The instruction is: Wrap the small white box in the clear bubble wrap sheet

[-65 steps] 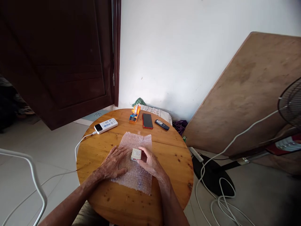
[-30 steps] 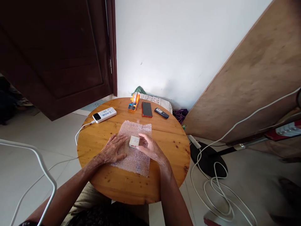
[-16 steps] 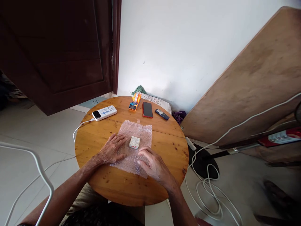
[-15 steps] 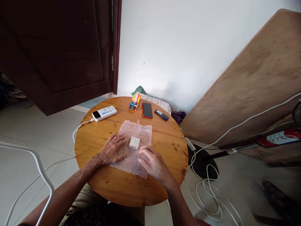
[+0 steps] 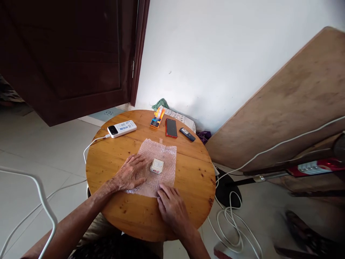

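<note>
Resting palm-down: left hand, fingers spread and released, across left side of wrap. Right hand at near edge of wrap — fingers bent; cannot tell whether they pinch it. Box on wrap, printed face up, just right of left fingers, beyond right hand, apart from both. Wrap flat on round surface. Far side, left to right: power bank — cable plugged in — tape dispenser, smartphone, handset.
</note>
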`<action>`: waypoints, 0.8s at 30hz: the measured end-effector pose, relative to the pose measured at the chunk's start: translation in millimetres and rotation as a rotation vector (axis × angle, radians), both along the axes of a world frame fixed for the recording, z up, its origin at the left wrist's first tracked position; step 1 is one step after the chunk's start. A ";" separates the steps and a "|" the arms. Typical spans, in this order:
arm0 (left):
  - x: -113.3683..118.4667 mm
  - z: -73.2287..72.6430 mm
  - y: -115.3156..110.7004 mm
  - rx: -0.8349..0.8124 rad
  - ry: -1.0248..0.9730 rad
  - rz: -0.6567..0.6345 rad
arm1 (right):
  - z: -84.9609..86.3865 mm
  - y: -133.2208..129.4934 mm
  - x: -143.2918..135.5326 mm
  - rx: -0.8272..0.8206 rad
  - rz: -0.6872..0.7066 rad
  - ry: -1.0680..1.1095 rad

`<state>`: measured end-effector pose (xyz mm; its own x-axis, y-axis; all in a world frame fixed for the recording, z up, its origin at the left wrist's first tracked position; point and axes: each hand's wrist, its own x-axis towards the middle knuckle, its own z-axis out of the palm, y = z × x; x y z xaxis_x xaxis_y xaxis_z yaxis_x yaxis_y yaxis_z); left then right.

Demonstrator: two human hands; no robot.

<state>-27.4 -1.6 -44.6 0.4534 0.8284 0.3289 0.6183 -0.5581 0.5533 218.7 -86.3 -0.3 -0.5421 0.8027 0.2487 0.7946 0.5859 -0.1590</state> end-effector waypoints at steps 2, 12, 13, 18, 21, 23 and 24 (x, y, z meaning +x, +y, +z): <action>-1.7 5.0 -1.2 -0.014 -0.042 0.015 | -1.8 2.7 -0.2 0.053 -0.011 0.049; 12.1 57.9 -28.3 0.095 0.058 0.004 | 46.4 36.5 -3.6 0.015 -0.027 0.235; 15.9 56.7 -26.7 0.095 0.081 0.027 | 47.4 40.2 -3.2 0.006 -0.036 0.256; 32.9 53.1 -5.0 0.062 0.016 0.147 | 47.0 65.8 1.8 -0.085 -0.102 0.348; 43.4 58.2 9.1 -0.040 -0.072 0.189 | 42.1 86.1 4.6 -0.202 -0.176 0.408; 49.6 59.8 15.8 -0.147 -0.117 0.226 | 35.8 98.5 5.2 -0.282 -0.225 0.450; 52.2 59.3 18.3 -0.202 -0.136 0.247 | 31.8 103.7 5.1 -0.316 -0.242 0.476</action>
